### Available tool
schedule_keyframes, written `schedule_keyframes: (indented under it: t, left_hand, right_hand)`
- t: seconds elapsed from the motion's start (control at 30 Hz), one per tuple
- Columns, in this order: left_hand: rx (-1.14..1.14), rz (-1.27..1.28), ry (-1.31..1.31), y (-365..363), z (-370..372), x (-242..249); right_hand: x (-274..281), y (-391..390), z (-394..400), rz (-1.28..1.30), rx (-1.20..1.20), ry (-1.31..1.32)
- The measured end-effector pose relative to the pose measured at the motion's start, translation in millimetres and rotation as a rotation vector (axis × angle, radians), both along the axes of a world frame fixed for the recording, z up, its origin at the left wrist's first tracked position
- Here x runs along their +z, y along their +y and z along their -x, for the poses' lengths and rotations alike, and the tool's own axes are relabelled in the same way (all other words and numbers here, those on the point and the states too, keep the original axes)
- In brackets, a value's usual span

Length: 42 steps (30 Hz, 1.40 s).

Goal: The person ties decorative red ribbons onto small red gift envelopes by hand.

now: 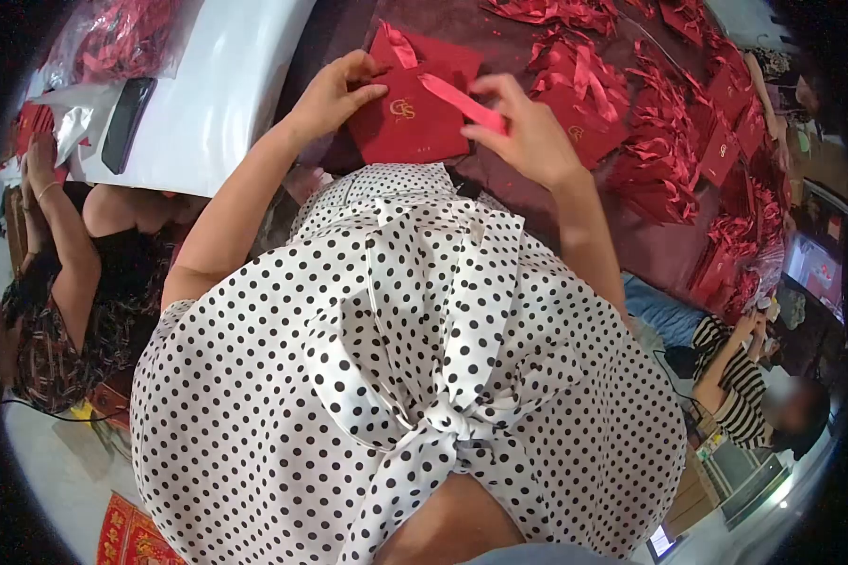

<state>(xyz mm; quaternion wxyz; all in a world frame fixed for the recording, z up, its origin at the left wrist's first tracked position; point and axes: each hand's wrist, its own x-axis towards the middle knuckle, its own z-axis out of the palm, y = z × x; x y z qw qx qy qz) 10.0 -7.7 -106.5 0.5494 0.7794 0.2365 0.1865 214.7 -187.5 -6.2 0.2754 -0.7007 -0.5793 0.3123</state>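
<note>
A flat red envelope [407,111] with gold lettering is held above the near edge of the dark surface [664,247] — its left side pinched by the left hand [334,94]. Its satin ribbon [462,102] is pinched by the right hand [528,137]. The card is judged light and stiff, best taken by its edges — the ribbon soft and slippery.

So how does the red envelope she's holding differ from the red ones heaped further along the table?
The held envelope lies flat between the left hand and right hand, its gold logo plain to see. The heap lies untouched, overlapping and tangled with ribbons. The right hand pinches the held envelope's ribbon. Both are red with gold marks.
</note>
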Motion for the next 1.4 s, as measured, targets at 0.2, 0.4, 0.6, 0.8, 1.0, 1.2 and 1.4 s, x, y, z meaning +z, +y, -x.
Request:
schedule_keyframes:
  t: [0.2, 0.4, 0.6, 0.8, 1.0, 1.2, 1.4]
  left_hand:
    - [0.015, 0.04, 0.057, 8, -5, 30]
    - [-0.114, -0.184, 0.233, 20, -38, 79]
    - [-0.207, -0.024, 0.356, -1, -33, 70]
    - [-0.204, 0.587, 0.022, 1, -6, 74]
    - [-0.261, 0.689, 0.077, 5, 4, 74]
    - [-0.318, 0.775, -0.002, 8, 5, 74]
    - [-0.235, 0.819, -0.006, 4, 7, 73]
  right_hand:
    - [47, -30, 0, -0.124, -0.106, 0.523]
    - [54, 2, 10, -0.753, -0.034, -0.037]
    - [72, 4, 26, -0.715, -0.27, 0.081]
    - [62, -4, 19, -0.837, -0.114, 0.654]
    - [63, 3, 27, -0.779, -0.213, 1.178]
    - [75, 19, 43, -0.335, -0.187, 0.326]
    - [30, 28, 57, -0.207, 0.094, 0.049]
